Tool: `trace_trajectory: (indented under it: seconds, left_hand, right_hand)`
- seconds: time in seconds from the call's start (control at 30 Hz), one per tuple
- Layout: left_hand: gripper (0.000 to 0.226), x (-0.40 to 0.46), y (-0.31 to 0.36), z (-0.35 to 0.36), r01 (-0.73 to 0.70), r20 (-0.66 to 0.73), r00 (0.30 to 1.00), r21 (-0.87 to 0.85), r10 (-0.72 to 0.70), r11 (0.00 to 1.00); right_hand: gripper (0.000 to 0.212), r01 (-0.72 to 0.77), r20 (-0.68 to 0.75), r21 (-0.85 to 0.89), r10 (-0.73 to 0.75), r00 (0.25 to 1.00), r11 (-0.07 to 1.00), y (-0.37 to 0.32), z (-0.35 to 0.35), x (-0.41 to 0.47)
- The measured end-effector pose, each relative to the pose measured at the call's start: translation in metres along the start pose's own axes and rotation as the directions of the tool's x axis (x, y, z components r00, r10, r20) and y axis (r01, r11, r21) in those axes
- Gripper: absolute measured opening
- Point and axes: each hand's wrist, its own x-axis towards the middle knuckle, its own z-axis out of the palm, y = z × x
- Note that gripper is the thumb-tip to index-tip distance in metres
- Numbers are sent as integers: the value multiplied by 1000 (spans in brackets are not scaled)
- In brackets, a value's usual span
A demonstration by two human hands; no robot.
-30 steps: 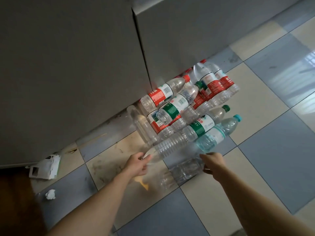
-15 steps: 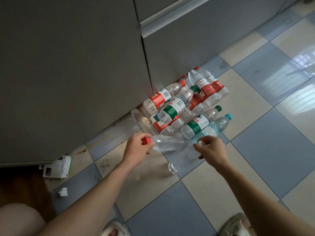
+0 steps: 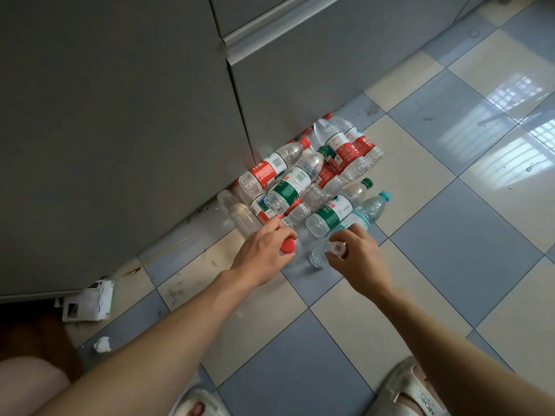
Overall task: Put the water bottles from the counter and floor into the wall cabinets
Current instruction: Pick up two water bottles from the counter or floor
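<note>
A heap of several empty plastic water bottles [image 3: 303, 181] with red, green and blue labels lies on the tiled floor against the grey base cabinet. My left hand [image 3: 261, 250] grips the neck of a clear bottle with a red cap [image 3: 77, 245]. My right hand [image 3: 354, 256] holds another clear bottle by its white cap [image 3: 337, 248], and the crumpled body [image 3: 319, 257] of that bottle shows just left of the hand. Both held bottles are lifted at the near edge of the heap. A blue-capped bottle [image 3: 371, 210] lies just beyond my right hand.
Grey cabinet doors [image 3: 120, 115] fill the upper left. A white carton [image 3: 87, 303] and a crumpled paper scrap [image 3: 102, 345] lie on the floor at left. My sandalled feet [image 3: 408, 388] stand at the bottom edge. Open tiled floor [image 3: 450, 235] stretches to the right.
Both hands have drawn back from the heap, each lifting a clear bottle by its neck. The view has pulled up and away from the floor.
</note>
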Motion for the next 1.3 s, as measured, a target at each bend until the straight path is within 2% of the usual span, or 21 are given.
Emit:
trace_trajectory:
  seconds: [0.07,0.17,0.27,0.33,0.4,0.5,0.67,0.73,0.87,0.97,1.03,1.17,1.3]
  left_hand:
    - [35,0,1,2,-13,-1,1000,0,13,1000]
    - [39,2,0,6,4,-4,1000,-25,-4,1000]
    - [57,1,-9,18,71,-16,997,-74,-72,995]
    - [75,0,-22,32,178,-16,983,-154,-182,972]
    - [84,-1,-35,51,293,14,954,-269,-300,917]
    - [80,0,-46,83,408,72,906,-416,-418,813]
    - [66,17,-46,117,399,18,863,-637,-505,659]
    - [64,20,-48,128,366,-19,855,-688,-519,627]
    - [63,18,-45,136,386,-66,812,-684,-579,619]
    - [45,13,-42,132,478,-5,768,-660,-640,579]
    - [38,7,-35,119,552,48,754,-586,-655,593]
    - [34,-10,2,66,590,23,722,-543,-691,598]
    - [31,-32,66,-21,543,-55,707,-596,-705,591]
  right_hand:
    - [42,-12,0,25,12,1000,1000,2,1,0]
    - [73,-45,33,68,43,999,997,13,8,-2]
    - [102,-209,71,237,198,978,949,34,25,-10]
    - [107,-324,136,341,294,946,882,51,42,-14]
    - [101,-393,198,407,340,919,825,67,63,-17]
    - [91,-411,197,509,363,911,757,79,93,-17]
    - [77,-380,142,614,376,916,692,79,121,3]
    - [75,-380,121,619,394,911,687,77,126,12]
    - [62,-379,63,641,446,893,668,67,127,17]
    - [60,-385,74,656,452,889,649,59,120,15]
    - [60,-396,84,657,460,884,641,51,107,14]
    - [64,-390,102,635,428,898,667,17,55,10]
    - [73,-361,116,603,370,922,711,-46,-27,-3]
